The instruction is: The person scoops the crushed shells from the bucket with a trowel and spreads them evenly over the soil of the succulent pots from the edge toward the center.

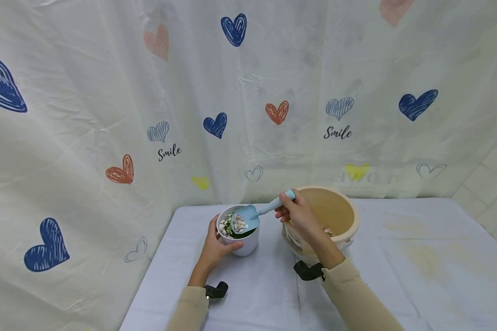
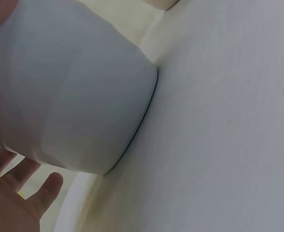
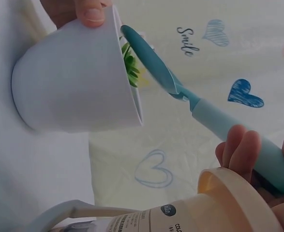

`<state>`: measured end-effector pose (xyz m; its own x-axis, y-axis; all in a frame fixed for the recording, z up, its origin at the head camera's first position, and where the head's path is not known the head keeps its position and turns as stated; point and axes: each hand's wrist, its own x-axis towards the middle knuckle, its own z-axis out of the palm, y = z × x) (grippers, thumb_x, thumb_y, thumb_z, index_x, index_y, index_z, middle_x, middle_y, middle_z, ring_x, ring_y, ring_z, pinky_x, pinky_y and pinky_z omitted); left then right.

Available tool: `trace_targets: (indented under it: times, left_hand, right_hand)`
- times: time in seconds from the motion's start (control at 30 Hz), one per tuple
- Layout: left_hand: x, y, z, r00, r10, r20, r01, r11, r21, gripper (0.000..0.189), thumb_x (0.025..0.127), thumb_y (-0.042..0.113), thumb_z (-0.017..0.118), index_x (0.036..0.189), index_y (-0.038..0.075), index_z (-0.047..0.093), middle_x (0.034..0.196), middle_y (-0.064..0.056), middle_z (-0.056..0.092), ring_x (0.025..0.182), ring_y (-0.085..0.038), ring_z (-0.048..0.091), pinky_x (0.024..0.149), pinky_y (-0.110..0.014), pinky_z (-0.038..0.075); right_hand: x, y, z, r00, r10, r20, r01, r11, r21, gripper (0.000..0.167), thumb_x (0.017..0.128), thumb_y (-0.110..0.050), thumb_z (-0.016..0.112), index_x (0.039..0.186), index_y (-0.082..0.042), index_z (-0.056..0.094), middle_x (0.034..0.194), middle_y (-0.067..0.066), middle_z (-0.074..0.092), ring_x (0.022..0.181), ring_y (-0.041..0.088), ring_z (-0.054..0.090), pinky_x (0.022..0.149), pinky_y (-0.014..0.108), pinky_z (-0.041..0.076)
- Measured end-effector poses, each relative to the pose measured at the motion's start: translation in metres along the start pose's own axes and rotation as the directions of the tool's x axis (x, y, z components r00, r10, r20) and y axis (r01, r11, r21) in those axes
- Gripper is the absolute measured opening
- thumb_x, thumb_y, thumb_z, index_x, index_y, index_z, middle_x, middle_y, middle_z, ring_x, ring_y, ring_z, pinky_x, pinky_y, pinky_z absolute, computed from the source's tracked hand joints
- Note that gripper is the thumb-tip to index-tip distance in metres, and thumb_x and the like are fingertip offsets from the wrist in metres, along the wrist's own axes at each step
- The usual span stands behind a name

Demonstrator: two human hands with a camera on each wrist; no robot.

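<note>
My left hand (image 1: 213,250) holds a white flower pot (image 1: 246,247) by its side, thumb on the near wall and fingers round the far left. The pot stands on the table, with a green plant (image 3: 130,67) and pale pebbles inside. In my right hand (image 1: 301,218) is the handle of a light-blue hand trowel (image 1: 269,207). Its blade lies over the pot's opening, tilted, with whitish pebbles (image 1: 239,224) on it. In the right wrist view the blade's tip is right at the pot's rim, and the fingers wrap round the handle.
A beige bucket (image 1: 347,202) with a label and a carrying handle stands just right of the pot, under my right forearm. Some pebbles (image 1: 328,231) show inside it. A white cloth (image 1: 397,257) covers the table; a heart-printed curtain (image 1: 290,69) hangs behind.
</note>
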<state>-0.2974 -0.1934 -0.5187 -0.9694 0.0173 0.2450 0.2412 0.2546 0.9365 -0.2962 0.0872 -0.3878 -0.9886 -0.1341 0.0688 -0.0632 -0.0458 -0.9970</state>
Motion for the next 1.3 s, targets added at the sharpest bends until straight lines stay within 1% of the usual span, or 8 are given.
trace_targets:
  times: [0.2,0.37,0.53,0.73,0.9,0.97,1.07,1.3]
  left_hand:
    - [0.0,0.002,-0.003,1.0,0.009,-0.015,-0.009,0.998,0.059,0.107,0.065,0.029,0.098,0.154,0.026,0.039,0.151,0.0,0.051,0.137,-0.029,0.05,0.114,-0.054,0.038]
    - [-0.001,0.005,-0.005,1.0,0.003,-0.006,-0.003,0.997,0.079,0.106,0.066,0.03,0.098,0.155,0.027,0.04,0.152,0.001,0.052,0.138,-0.029,0.05,0.115,-0.055,0.038]
    - [-0.001,0.007,-0.007,1.0,-0.015,0.009,0.014,0.998,0.058,0.108,0.065,0.029,0.098,0.155,0.025,0.04,0.153,0.0,0.051,0.139,-0.03,0.05,0.118,-0.057,0.035]
    - [-0.001,0.006,-0.01,0.999,-0.018,0.038,0.016,0.999,0.047,0.106,0.068,0.029,0.097,0.156,0.026,0.038,0.154,0.0,0.05,0.139,-0.028,0.049,0.117,-0.055,0.036]
    - [-0.001,0.004,-0.01,0.998,0.009,0.065,-0.009,1.0,0.006,0.109,0.072,0.026,0.094,0.159,0.028,0.028,0.158,-0.001,0.044,0.143,-0.028,0.044,0.117,-0.056,0.034]
    - [-0.001,0.004,-0.007,0.998,0.013,0.065,-0.013,1.0,-0.009,0.114,0.072,0.025,0.095,0.16,0.028,0.024,0.159,-0.003,0.042,0.142,-0.028,0.044,0.117,-0.056,0.033]
    - [-0.001,0.003,0.0,0.999,0.018,0.048,-0.017,1.0,-0.025,0.119,0.068,0.022,0.096,0.16,0.026,0.021,0.157,-0.004,0.042,0.142,-0.028,0.044,0.117,-0.055,0.032]
    - [-0.003,0.002,0.015,0.999,0.028,-0.041,-0.027,0.999,0.026,0.122,0.06,0.03,0.101,0.154,0.026,0.023,0.151,0.002,0.045,0.137,-0.025,0.048,0.115,-0.053,0.037]
  right_hand:
    - [0.0,-0.001,0.0,1.0,-0.017,0.009,0.017,1.0,-0.011,0.027,0.11,-0.028,0.047,0.112,-0.001,0.05,0.089,0.008,0.065,0.069,0.01,0.066,0.063,0.021,0.054]
    - [-0.001,-0.001,-0.001,1.0,-0.013,0.011,0.013,1.0,-0.019,0.029,0.11,-0.029,0.047,0.116,0.0,0.05,0.091,0.01,0.065,0.069,0.01,0.066,0.063,0.021,0.053]
    - [-0.001,-0.001,0.0,1.0,-0.009,0.012,0.009,0.999,-0.031,0.03,0.11,-0.029,0.047,0.118,-0.001,0.05,0.093,0.011,0.065,0.071,0.011,0.066,0.063,0.021,0.053]
    - [-0.001,0.0,0.001,1.0,-0.012,0.013,0.012,0.999,-0.041,0.029,0.11,-0.03,0.047,0.118,-0.002,0.05,0.096,0.013,0.065,0.072,0.013,0.066,0.064,0.022,0.053]
    - [-0.001,0.0,0.001,1.0,-0.014,0.009,0.015,0.999,-0.049,0.031,0.11,-0.031,0.047,0.118,-0.002,0.05,0.098,0.017,0.064,0.073,0.014,0.066,0.065,0.022,0.054]
    - [0.0,0.0,0.0,1.0,-0.015,0.006,0.015,0.999,-0.05,0.031,0.11,-0.031,0.047,0.118,-0.002,0.05,0.099,0.018,0.064,0.073,0.014,0.066,0.065,0.023,0.054]
    - [-0.001,0.0,0.0,1.0,-0.016,0.003,0.016,0.998,-0.053,0.031,0.11,-0.031,0.047,0.118,-0.002,0.049,0.1,0.018,0.064,0.074,0.015,0.066,0.065,0.023,0.054]
    - [-0.001,0.001,0.0,1.0,-0.015,-0.003,0.015,0.999,-0.047,0.032,0.109,-0.032,0.048,0.119,-0.002,0.049,0.098,0.016,0.064,0.074,0.015,0.066,0.065,0.023,0.054]
